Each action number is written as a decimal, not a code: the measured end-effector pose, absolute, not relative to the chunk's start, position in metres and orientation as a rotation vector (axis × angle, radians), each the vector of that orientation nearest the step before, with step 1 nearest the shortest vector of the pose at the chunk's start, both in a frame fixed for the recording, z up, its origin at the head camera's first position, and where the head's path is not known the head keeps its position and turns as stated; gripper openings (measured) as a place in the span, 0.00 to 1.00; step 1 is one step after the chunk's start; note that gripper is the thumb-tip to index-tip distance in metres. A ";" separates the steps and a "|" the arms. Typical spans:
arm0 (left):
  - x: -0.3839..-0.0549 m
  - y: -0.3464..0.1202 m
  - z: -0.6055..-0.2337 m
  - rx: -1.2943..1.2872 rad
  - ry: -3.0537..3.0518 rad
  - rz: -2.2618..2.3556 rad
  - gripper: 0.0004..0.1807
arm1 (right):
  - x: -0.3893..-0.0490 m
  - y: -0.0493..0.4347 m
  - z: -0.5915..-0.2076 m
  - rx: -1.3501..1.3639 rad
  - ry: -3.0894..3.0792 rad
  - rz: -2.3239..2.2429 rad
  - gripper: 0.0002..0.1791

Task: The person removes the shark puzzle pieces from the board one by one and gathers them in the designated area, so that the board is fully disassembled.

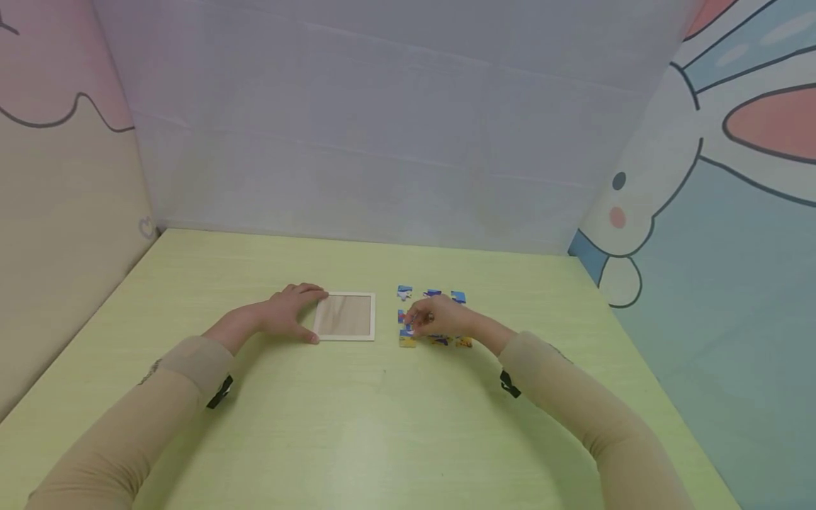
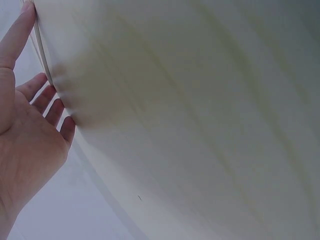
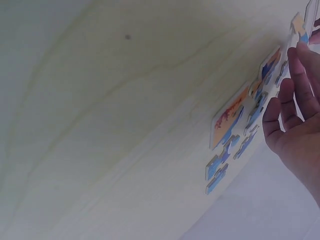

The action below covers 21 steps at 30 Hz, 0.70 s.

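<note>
In the head view my left hand (image 1: pixel 288 312) rests at the left side of a small square puzzle frame (image 1: pixel 344 341) with a white rim and bare wood inside. Its thumb and forefinger are spread to the two left corners; in the left wrist view the fingers (image 2: pixel 54 111) look fairly straight. To the right, my right hand (image 1: pixel 440 316) is over several jigsaw pieces, partly covering them. Its thumb and forefinger pinch a jigsaw piece (image 1: pixel 406 333), blue above and yellow below, at the near left of the group. In the right wrist view that piece (image 3: pixel 298 27) shows tan and blue.
Other jigsaw pieces lie spread around the right hand, among them a blue and white piece (image 1: pixel 404 291) at the back left and an orange one (image 1: pixel 464 342) at the near right. All lie on a pale yellow-green table (image 1: pixel 357 425) with walls behind and beside it.
</note>
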<state>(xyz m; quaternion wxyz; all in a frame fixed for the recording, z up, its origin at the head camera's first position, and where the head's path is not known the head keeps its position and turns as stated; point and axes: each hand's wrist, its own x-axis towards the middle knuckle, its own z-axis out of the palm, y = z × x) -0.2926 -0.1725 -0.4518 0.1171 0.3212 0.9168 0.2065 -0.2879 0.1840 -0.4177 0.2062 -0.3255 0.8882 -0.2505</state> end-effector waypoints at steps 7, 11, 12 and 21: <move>-0.293 -0.171 -0.450 0.902 2.674 0.582 0.52 | -0.288 0.183 -0.422 -0.904 2.509 -0.663 0.08; -0.292 -0.170 -0.450 0.906 2.680 0.578 0.51 | -0.289 0.183 -0.424 -0.889 2.531 -0.656 0.08; -0.293 -0.170 -0.450 0.900 2.678 0.581 0.51 | -0.288 0.182 -0.423 -0.882 2.536 -0.654 0.08; -0.293 -0.170 -0.450 0.895 2.664 0.578 0.52 | -0.285 0.192 -0.404 -0.886 2.642 -0.591 0.10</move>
